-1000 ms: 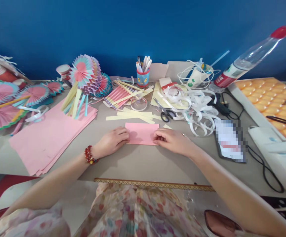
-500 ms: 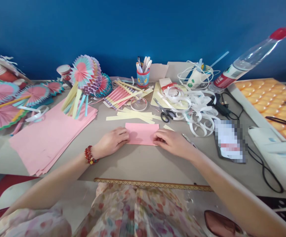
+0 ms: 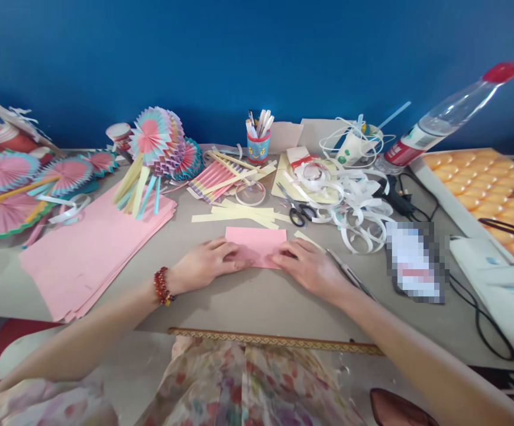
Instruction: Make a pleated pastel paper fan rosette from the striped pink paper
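A small pink paper rectangle (image 3: pixel 257 241) lies on the table in front of me, its long side running left to right. My left hand (image 3: pixel 207 260) is closed at its left part, thumb stretched along the lower edge. From the other side my right hand (image 3: pixel 303 260) grips the lower right edge, its fingers curled. Fingers cover parts of both ends of the paper. Cream paper strips (image 3: pixel 239 213) lie just beyond it. Near them rest black-handled scissors (image 3: pixel 298 212). A slim metal tool, perhaps a cutter (image 3: pixel 349 273), is partly behind my right forearm.
Pink sheets (image 3: pixel 97 254) are stacked at left, beside folded paper fans (image 3: pixel 64 176). A pen cup (image 3: pixel 257 147) stands at the back. Curled white strips (image 3: pixel 354 201), a plastic bottle (image 3: pixel 443 127), a phone-like blurred item (image 3: pixel 414 260) and a black glue gun (image 3: pixel 396 198) occupy the right.
My left hand has slid inward, its thumb now reaching toward the middle of the paper's lower edge. My right hand has shifted slightly inward too. The whole view has tilted slightly.
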The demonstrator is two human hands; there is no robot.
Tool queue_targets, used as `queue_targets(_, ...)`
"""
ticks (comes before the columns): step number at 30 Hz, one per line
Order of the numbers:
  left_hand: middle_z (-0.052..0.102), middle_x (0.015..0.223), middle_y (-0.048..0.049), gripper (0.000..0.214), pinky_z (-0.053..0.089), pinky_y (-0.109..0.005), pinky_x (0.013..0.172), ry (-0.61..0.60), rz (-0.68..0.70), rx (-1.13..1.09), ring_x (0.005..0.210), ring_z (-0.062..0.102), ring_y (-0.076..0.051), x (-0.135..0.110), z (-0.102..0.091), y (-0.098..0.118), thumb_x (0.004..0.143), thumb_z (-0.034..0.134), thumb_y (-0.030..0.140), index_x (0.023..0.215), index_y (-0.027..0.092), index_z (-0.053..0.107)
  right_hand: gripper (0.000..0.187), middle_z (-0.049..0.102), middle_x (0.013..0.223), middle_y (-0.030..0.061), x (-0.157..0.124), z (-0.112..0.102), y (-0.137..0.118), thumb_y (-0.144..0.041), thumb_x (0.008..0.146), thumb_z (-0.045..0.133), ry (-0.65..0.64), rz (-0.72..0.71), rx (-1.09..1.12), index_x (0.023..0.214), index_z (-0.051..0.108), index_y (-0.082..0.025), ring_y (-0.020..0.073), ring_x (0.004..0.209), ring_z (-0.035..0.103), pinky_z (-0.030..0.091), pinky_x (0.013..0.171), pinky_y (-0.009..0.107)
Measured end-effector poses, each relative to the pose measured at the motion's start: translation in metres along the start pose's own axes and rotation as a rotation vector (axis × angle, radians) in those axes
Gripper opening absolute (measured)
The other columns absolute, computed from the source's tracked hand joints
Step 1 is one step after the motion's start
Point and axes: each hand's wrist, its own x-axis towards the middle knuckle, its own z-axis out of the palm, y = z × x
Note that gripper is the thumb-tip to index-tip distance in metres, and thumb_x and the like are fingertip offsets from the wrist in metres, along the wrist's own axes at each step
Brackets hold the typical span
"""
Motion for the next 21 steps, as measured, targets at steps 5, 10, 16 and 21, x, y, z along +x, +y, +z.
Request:
queue_targets(5,0.050,0.133,-0.0069,0.068,0.043,-0.037,0.092,-0.064,0.042,0.071,0.111,0.048,-0.026,0.001,-0.003,-0.001,0.090,0.046,0.010,0.148,0.041,0.029,0.044,0.064,0.113,0.0039,-0.003,0.005,0.000,-0.017,0.098,0.046,0.009,-0.124,-0.078,0.134,0.054,-0.043,0.0207,0.101,0.053,0.041,0.088,0.034)
queue_targets(10,0.050,0.136,-0.0083,0.062,0.042,-0.039,0.095,-0.061,0.077,0.082,0.111,0.048,-0.026,0.004,-0.008,0.000,0.092,0.047,0.012,0.146,0.037,0.034,0.040,0.066,0.111,0.0044,0.000,0.003,-0.005,-0.019,0.099,0.046,0.017,-0.153,-0.072,0.133,0.056,-0.039,0.0204,0.100,0.053,0.041,0.084,0.033)
queue_targets(16,0.050,0.137,-0.0062,0.052,0.039,-0.038,0.098,-0.012,0.071,0.035,0.113,0.047,-0.024,-0.001,-0.007,-0.003,0.093,0.047,0.012,0.139,0.036,0.047,0.037,0.067,0.108,0.0049,-0.006,0.002,-0.009,-0.018,0.095,0.055,0.086,-0.133,-0.131,0.127,0.061,-0.034,0.0217,0.099,0.053,0.041,0.083,0.034)
queue_targets(21,0.052,0.139,-0.0056,0.056,0.037,-0.037,0.099,0.020,-0.010,0.000,0.115,0.047,-0.022,-0.020,-0.004,-0.004,0.091,0.045,0.006,0.141,0.033,0.046,0.040,0.066,0.119,0.0057,-0.024,0.002,-0.007,-0.010,0.091,0.051,0.095,-0.064,-0.137,0.127,0.061,-0.026,0.0226,0.100,0.053,0.040,0.085,0.036)
